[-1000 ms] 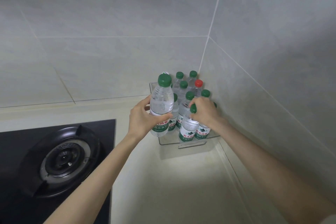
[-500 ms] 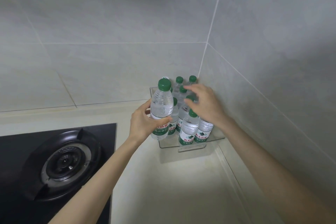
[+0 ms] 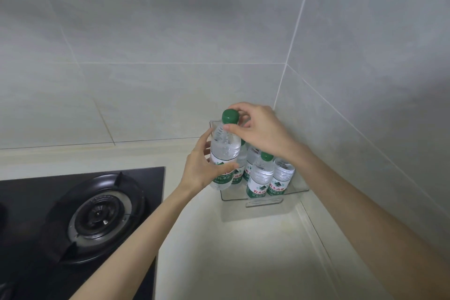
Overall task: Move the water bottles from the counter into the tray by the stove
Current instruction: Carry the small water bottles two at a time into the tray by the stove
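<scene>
Left hand (image 3: 202,173) wraps the ribbed water bottle (image 3: 224,151) at the left edge of the transparent tray (image 3: 265,197), right hand (image 3: 261,130) pinching its green cap (image 3: 230,116), smooth bench (image 3: 243,251) in front.

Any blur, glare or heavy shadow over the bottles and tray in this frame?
Head view: sharp, the label on the held bottle reads clearly; light is soft and even, with only a faint shadow on the counter in front of the tray; the right wall darkens toward the edge; no strong glare; the wall corner leans with the wide lens.
</scene>
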The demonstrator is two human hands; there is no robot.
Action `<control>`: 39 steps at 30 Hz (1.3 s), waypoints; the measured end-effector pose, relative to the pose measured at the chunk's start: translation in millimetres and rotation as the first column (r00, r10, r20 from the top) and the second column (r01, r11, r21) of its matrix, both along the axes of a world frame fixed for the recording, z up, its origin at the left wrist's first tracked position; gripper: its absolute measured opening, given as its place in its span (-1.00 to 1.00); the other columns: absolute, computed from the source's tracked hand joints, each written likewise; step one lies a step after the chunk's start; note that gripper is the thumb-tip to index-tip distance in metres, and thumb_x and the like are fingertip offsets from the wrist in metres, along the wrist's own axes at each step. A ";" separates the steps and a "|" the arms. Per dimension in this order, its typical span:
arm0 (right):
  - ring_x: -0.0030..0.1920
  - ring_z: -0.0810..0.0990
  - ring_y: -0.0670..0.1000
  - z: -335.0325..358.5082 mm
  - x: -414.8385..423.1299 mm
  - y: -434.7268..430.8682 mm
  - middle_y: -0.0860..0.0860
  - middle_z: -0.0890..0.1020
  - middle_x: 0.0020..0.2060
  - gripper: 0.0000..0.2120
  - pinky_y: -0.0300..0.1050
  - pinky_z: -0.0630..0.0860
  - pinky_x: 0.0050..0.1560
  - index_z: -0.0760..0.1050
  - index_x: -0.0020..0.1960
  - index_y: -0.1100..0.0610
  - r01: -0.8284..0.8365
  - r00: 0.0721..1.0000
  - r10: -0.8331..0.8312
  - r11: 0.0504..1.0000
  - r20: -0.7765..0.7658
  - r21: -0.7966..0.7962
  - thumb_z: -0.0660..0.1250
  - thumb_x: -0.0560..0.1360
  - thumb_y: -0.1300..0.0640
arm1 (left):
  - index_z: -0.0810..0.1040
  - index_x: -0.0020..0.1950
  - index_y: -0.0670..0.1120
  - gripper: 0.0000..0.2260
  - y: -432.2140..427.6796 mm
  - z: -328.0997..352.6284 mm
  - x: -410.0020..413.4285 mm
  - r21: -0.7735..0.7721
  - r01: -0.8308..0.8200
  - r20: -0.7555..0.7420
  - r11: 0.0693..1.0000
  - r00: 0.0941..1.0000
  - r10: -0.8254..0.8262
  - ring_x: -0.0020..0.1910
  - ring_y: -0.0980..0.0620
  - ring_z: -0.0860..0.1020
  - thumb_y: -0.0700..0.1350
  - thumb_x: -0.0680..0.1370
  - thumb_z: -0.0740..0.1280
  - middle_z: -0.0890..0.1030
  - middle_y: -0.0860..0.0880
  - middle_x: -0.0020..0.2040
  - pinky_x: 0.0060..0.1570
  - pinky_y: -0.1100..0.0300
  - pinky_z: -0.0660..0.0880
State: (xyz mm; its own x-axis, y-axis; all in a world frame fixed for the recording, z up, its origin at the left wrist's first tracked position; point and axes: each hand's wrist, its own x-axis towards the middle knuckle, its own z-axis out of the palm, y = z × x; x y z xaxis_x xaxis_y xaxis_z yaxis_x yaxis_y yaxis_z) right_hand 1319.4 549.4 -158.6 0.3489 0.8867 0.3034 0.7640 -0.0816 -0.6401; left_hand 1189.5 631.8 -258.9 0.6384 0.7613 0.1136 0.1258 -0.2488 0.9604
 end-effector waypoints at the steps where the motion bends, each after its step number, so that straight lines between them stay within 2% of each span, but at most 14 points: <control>1: -0.17 0.62 -0.03 -0.6 -0.2 -2.1 -0.03 0.68 -0.11 -0.74 0.04 0.57 0.02 0.58 0.10 0.07 0.000 1.000 0.000 1.000 0.004 0.015 0.46 0.43 0.06 | 0.24 0.46 0.19 -0.08 0.8 -1.9 -2.9 -0.005 0.033 -0.006 0.999 0.999 -0.033 0.20 0.26 0.47 -0.08 0.21 0.64 0.49 0.25 0.21 0.09 0.32 0.45; 3: -0.18 0.62 -0.03 -1.6 0.3 -7.3 -0.03 0.67 -0.16 -0.76 0.03 0.57 0.02 0.59 0.09 0.10 0.016 1.000 -0.016 0.999 0.001 0.042 0.45 0.45 0.08 | 0.13 0.50 0.20 0.01 3.4 -8.0 -10.9 0.013 0.072 -0.076 0.997 0.995 -0.071 0.30 0.26 0.36 -0.07 0.20 0.64 0.36 0.28 0.35 0.16 0.32 0.34; 5: -0.18 0.63 -0.06 -2.0 2.9 -11.9 -0.04 0.66 -0.18 -0.76 -0.06 0.56 0.02 0.59 0.10 0.11 0.043 0.999 -0.043 0.997 -0.004 0.058 0.44 0.46 0.08 | 0.09 0.53 0.14 0.03 8.4 -17.5 -19.5 0.049 0.096 -0.209 0.994 0.974 -0.084 0.41 0.16 0.28 -0.01 0.21 0.63 0.25 0.20 0.47 0.31 0.22 0.28; 9: -0.28 0.52 -0.20 -5.5 8.1 -15.9 -0.07 0.62 -0.23 -0.79 -0.27 0.45 -0.14 0.58 0.09 0.10 0.065 0.995 -0.071 0.994 0.073 0.086 0.41 0.48 0.07 | 0.10 0.55 -0.02 -0.06 11.8 -37.1 -29.4 0.118 0.188 -0.460 0.975 0.881 -0.114 0.49 0.08 0.18 0.08 0.32 0.55 0.18 0.04 0.54 0.41 0.24 0.14; 11: -0.29 0.48 -0.19 -7.5 10.4 -16.0 -0.07 0.61 -0.21 -0.80 -0.25 0.42 -0.18 0.56 0.09 0.08 0.062 0.991 -0.073 0.994 0.116 0.093 0.40 0.49 0.07 | 0.09 0.56 -0.06 -0.11 10.8 -45.3 -25.7 0.142 0.266 -0.537 0.954 0.830 -0.152 0.52 0.09 0.12 0.12 0.38 0.49 0.13 0.03 0.56 0.44 0.25 0.08; 13: -0.23 0.53 -0.08 -11.1 12.5 -14.7 -0.02 0.62 -0.19 -0.79 -0.12 0.48 -0.14 0.55 0.10 0.08 0.051 0.988 -0.061 0.996 0.142 0.076 0.39 0.49 0.07 | 0.04 0.56 -0.07 -0.14 9.0 -52.7 -20.0 0.161 0.327 -0.586 0.931 0.791 -0.177 0.53 0.09 0.08 0.15 0.43 0.43 0.06 0.03 0.57 0.47 0.23 0.04; 15: -0.16 0.57 0.02 -19.4 15.9 -12.7 0.02 0.62 -0.19 -0.79 -0.01 0.52 -0.08 0.54 0.10 0.07 0.045 0.988 -0.051 0.998 0.145 0.044 0.39 0.49 0.06 | -0.01 0.57 -0.06 -0.16 7.8 -60.4 -14.7 0.190 0.352 -0.602 0.916 0.779 -0.175 0.54 0.07 0.04 0.14 0.47 0.39 0.00 0.05 0.58 0.49 0.20 0.05; 18: -0.15 0.57 0.05 -37.8 20.0 -10.3 0.01 0.61 -0.19 -0.82 0.06 0.53 -0.08 0.52 0.06 0.07 0.033 0.988 -0.027 0.999 0.155 -0.037 0.38 0.49 0.05 | -0.06 0.58 -0.02 -0.20 6.5 -69.0 -10.0 0.202 0.368 -0.629 0.908 0.759 -0.168 0.55 0.05 -0.03 0.15 0.51 0.33 -0.09 0.13 0.57 0.50 0.10 0.08; 20: -0.13 0.57 0.04 -51.5 22.2 -10.0 0.01 0.61 -0.16 -0.80 -0.02 0.49 -0.09 0.52 0.10 0.11 0.035 0.985 -0.019 0.995 0.171 -0.090 0.38 0.50 0.07 | -0.08 0.58 0.01 -0.24 5.5 -72.2 -7.3 0.187 0.384 -0.668 0.904 0.725 -0.170 0.56 0.05 -0.06 0.17 0.54 0.27 -0.12 0.17 0.56 0.49 0.06 0.11; 24: -0.11 0.46 0.01 -74.2 25.5 -9.8 -0.07 0.52 -0.18 -0.76 -0.13 0.26 -0.20 0.48 0.17 0.17 0.071 0.970 -0.027 0.982 0.240 -0.176 0.33 0.54 0.11 | -0.09 0.57 0.04 -0.30 4.2 -74.2 -4.1 0.206 0.393 -0.719 0.896 0.682 -0.133 0.56 0.07 -0.09 0.19 0.57 0.21 -0.14 0.20 0.56 0.46 0.01 0.19; 26: -0.04 0.46 0.03 -83.2 28.2 -9.2 -0.01 0.55 -0.07 -0.74 -0.15 0.22 -0.18 0.45 0.21 0.17 0.091 0.959 -0.027 0.972 0.281 -0.218 0.30 0.56 0.10 | -0.09 0.57 0.05 -0.30 5.5 -75.5 -4.1 0.210 0.397 -0.726 0.893 0.675 -0.129 0.56 0.08 -0.09 0.19 0.57 0.20 -0.15 0.21 0.55 0.45 -0.02 0.20; 28: 0.07 0.50 0.05 -92.5 31.6 -9.1 0.05 0.57 0.06 -0.69 -0.16 0.28 -0.13 0.41 0.26 0.17 0.113 0.946 -0.031 0.965 0.322 -0.237 0.28 0.57 0.08 | -0.09 0.57 0.05 -0.30 7.0 -76.2 -4.4 0.203 0.400 -0.726 0.894 0.674 -0.137 0.55 0.08 -0.08 0.20 0.57 0.20 -0.15 0.22 0.55 0.45 -0.03 0.20; 31: 0.19 0.49 0.07 -106.9 31.9 -12.1 0.09 0.54 0.17 -0.65 -0.06 0.46 0.06 0.36 0.31 0.17 0.110 0.938 -0.009 0.956 0.347 -0.272 0.26 0.58 0.06 | -0.08 0.57 0.05 -0.30 8.1 -75.8 -3.6 0.197 0.405 -0.729 0.893 0.669 -0.142 0.56 0.07 -0.07 0.19 0.56 0.21 -0.15 0.21 0.55 0.45 -0.03 0.19; 39: 0.24 0.47 0.07 -112.2 36.5 -12.7 0.09 0.50 0.23 -0.64 -0.06 0.45 0.13 0.35 0.34 0.17 0.054 0.943 0.049 0.954 0.330 -0.294 0.26 0.58 0.10 | -0.08 0.58 0.03 -0.30 6.7 -77.3 -1.9 0.204 0.400 -0.726 0.894 0.674 -0.136 0.55 0.10 -0.04 0.18 0.57 0.21 -0.14 0.21 0.56 0.44 0.04 0.22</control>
